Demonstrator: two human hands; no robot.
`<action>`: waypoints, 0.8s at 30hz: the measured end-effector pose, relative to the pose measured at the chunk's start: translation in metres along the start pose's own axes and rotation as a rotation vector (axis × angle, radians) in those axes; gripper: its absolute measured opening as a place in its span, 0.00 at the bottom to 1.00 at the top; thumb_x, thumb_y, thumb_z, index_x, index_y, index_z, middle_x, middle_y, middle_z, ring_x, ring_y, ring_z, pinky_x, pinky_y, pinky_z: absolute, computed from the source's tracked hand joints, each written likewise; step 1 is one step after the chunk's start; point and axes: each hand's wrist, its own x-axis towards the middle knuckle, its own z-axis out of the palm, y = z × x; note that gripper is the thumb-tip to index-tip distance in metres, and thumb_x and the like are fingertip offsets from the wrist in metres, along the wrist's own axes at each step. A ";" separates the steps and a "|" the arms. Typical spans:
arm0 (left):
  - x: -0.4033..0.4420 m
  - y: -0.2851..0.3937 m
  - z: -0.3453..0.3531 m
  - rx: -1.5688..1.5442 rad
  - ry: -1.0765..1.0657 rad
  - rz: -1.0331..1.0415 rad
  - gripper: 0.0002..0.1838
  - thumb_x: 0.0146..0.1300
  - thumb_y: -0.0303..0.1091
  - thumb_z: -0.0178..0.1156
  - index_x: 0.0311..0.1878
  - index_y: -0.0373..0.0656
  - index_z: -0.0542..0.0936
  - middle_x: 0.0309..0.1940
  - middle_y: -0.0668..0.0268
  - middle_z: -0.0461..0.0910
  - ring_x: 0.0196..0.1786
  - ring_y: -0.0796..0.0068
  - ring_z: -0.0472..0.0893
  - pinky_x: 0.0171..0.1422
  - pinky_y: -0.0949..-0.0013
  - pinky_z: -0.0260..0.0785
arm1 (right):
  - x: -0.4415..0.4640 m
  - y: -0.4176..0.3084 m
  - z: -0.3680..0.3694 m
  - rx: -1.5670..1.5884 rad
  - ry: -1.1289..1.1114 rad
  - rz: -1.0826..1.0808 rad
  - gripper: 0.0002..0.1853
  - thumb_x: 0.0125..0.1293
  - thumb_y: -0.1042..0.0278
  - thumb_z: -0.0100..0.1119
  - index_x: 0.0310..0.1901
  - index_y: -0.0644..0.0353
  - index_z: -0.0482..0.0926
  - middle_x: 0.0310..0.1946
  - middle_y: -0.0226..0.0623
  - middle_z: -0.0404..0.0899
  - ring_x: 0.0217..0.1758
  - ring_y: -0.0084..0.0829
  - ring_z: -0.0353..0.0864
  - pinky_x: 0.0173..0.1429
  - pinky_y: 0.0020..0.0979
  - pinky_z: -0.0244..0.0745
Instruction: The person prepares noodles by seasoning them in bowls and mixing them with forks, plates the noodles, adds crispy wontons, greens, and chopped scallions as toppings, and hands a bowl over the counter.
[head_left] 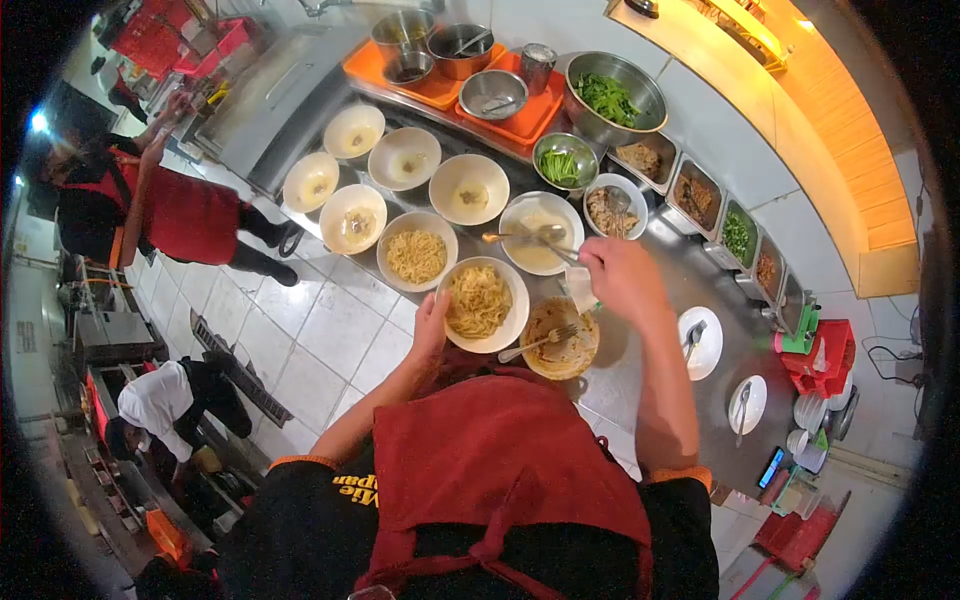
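My left hand (430, 325) is closed on the rim of a cream bowl of noodles (480, 308), held near my apron. My right hand (615, 268) grips a metal spoon, its end over a bowl of pale liquid (530, 255). Another utensil with a golden handle (492, 238) lies across that bowl. Something white (580, 288) shows just below my right fingers; I cannot make out what it is. Close by is a sauce-smeared bowl (570, 355) with a fork (537, 343) in it. A second bowl of noodles (417, 257) stands to the left.
Several bowls with a little seasoning (405, 160) stand at the left. Behind are orange trays (430, 90) and a bowl of greens (612, 98). Topping containers (738, 235) line the wall beside a bowl of meat (612, 208). Another person (190, 215) stands at far left.
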 end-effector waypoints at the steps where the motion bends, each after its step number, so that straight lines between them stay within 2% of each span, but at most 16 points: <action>1: -0.010 0.019 0.014 0.008 -0.001 -0.003 0.20 0.73 0.41 0.50 0.56 0.34 0.74 0.45 0.56 0.81 0.45 0.65 0.83 0.50 0.63 0.78 | -0.008 -0.013 -0.016 0.007 0.001 0.005 0.09 0.64 0.62 0.54 0.36 0.54 0.82 0.35 0.45 0.83 0.39 0.50 0.82 0.45 0.49 0.77; 3: -0.027 0.053 0.043 -0.380 -0.309 -0.207 0.29 0.76 0.52 0.41 0.69 0.40 0.63 0.61 0.52 0.74 0.60 0.57 0.78 0.63 0.54 0.74 | -0.020 -0.037 -0.034 -0.083 -0.038 -0.086 0.09 0.64 0.64 0.53 0.32 0.57 0.82 0.32 0.46 0.82 0.38 0.50 0.81 0.43 0.50 0.76; 4: -0.028 0.060 0.050 -0.375 -0.314 -0.214 0.29 0.76 0.52 0.41 0.69 0.40 0.63 0.61 0.52 0.74 0.60 0.57 0.78 0.63 0.54 0.74 | -0.018 -0.044 -0.032 -0.082 -0.035 -0.076 0.09 0.64 0.64 0.53 0.32 0.57 0.82 0.32 0.46 0.82 0.38 0.50 0.81 0.43 0.50 0.76; 6: -0.028 0.067 0.059 -0.343 -0.388 -0.308 0.36 0.72 0.61 0.43 0.72 0.44 0.61 0.66 0.51 0.69 0.65 0.53 0.73 0.69 0.49 0.67 | -0.014 -0.056 -0.027 -0.222 -0.228 -0.041 0.10 0.64 0.65 0.55 0.31 0.58 0.83 0.28 0.45 0.81 0.35 0.49 0.81 0.41 0.46 0.76; 7: -0.025 0.068 0.059 -0.340 -0.390 -0.319 0.36 0.72 0.61 0.43 0.72 0.44 0.61 0.66 0.51 0.69 0.65 0.53 0.73 0.69 0.49 0.67 | -0.011 -0.044 -0.014 -0.220 -0.231 -0.029 0.10 0.64 0.65 0.55 0.31 0.58 0.83 0.28 0.45 0.81 0.35 0.49 0.81 0.41 0.46 0.76; 9: -0.015 0.074 0.061 -0.434 -0.416 -0.487 0.36 0.71 0.62 0.44 0.72 0.46 0.61 0.67 0.52 0.68 0.67 0.53 0.71 0.71 0.46 0.64 | -0.002 0.000 0.021 0.375 -0.272 -0.135 0.10 0.63 0.65 0.58 0.31 0.60 0.85 0.27 0.45 0.82 0.34 0.44 0.83 0.40 0.39 0.76; 10: -0.013 0.075 0.065 -0.418 -0.414 -0.430 0.37 0.70 0.63 0.46 0.72 0.46 0.62 0.67 0.53 0.68 0.68 0.52 0.70 0.71 0.43 0.63 | -0.003 0.007 0.015 0.546 -0.291 -0.101 0.09 0.63 0.66 0.61 0.34 0.63 0.85 0.27 0.43 0.84 0.31 0.33 0.83 0.40 0.31 0.76; 11: -0.010 0.079 0.068 -0.428 -0.417 -0.415 0.37 0.70 0.63 0.46 0.72 0.46 0.62 0.67 0.53 0.68 0.68 0.52 0.70 0.71 0.43 0.63 | -0.005 0.013 0.007 0.535 -0.293 -0.113 0.09 0.63 0.66 0.61 0.34 0.63 0.85 0.27 0.43 0.84 0.31 0.33 0.83 0.40 0.31 0.76; 13: -0.017 0.089 0.067 -0.437 -0.434 -0.463 0.37 0.69 0.64 0.47 0.72 0.47 0.62 0.68 0.54 0.67 0.68 0.51 0.69 0.72 0.43 0.62 | -0.017 0.002 -0.024 0.733 -0.270 -0.041 0.08 0.65 0.71 0.60 0.34 0.66 0.84 0.28 0.38 0.85 0.31 0.23 0.81 0.39 0.28 0.74; 14: -0.019 0.092 0.069 -0.468 -0.447 -0.504 0.37 0.69 0.64 0.47 0.72 0.47 0.62 0.68 0.54 0.67 0.68 0.51 0.69 0.72 0.42 0.61 | -0.019 -0.006 -0.038 0.735 -0.268 -0.041 0.08 0.65 0.71 0.60 0.34 0.66 0.84 0.28 0.38 0.85 0.31 0.23 0.81 0.39 0.28 0.74; 16: -0.028 0.108 0.079 -0.480 -0.478 -0.520 0.38 0.70 0.64 0.45 0.72 0.47 0.61 0.69 0.54 0.66 0.68 0.51 0.69 0.72 0.43 0.61 | -0.024 -0.021 -0.071 0.687 -0.256 -0.039 0.07 0.66 0.74 0.59 0.34 0.67 0.83 0.27 0.31 0.84 0.31 0.17 0.78 0.38 0.23 0.72; 19: -0.024 0.110 0.083 -0.437 -0.555 -0.490 0.38 0.71 0.65 0.41 0.73 0.47 0.60 0.70 0.54 0.65 0.69 0.50 0.68 0.73 0.44 0.60 | -0.030 -0.047 -0.115 0.586 -0.200 0.050 0.07 0.66 0.74 0.59 0.34 0.67 0.83 0.26 0.29 0.83 0.30 0.15 0.76 0.36 0.23 0.70; 22: -0.028 0.123 0.095 -0.381 -0.616 -0.450 0.38 0.72 0.65 0.37 0.74 0.46 0.59 0.70 0.53 0.64 0.70 0.50 0.68 0.73 0.45 0.60 | -0.039 -0.054 -0.139 0.649 -0.052 -0.002 0.06 0.66 0.74 0.59 0.34 0.66 0.83 0.24 0.27 0.82 0.29 0.12 0.73 0.34 0.22 0.68; 24: -0.029 0.133 0.105 -0.381 -0.635 -0.455 0.38 0.73 0.65 0.35 0.74 0.45 0.58 0.71 0.53 0.63 0.70 0.50 0.67 0.73 0.45 0.59 | -0.046 -0.055 -0.145 0.525 -0.019 0.026 0.07 0.65 0.73 0.59 0.33 0.65 0.83 0.25 0.30 0.82 0.27 0.16 0.75 0.33 0.25 0.69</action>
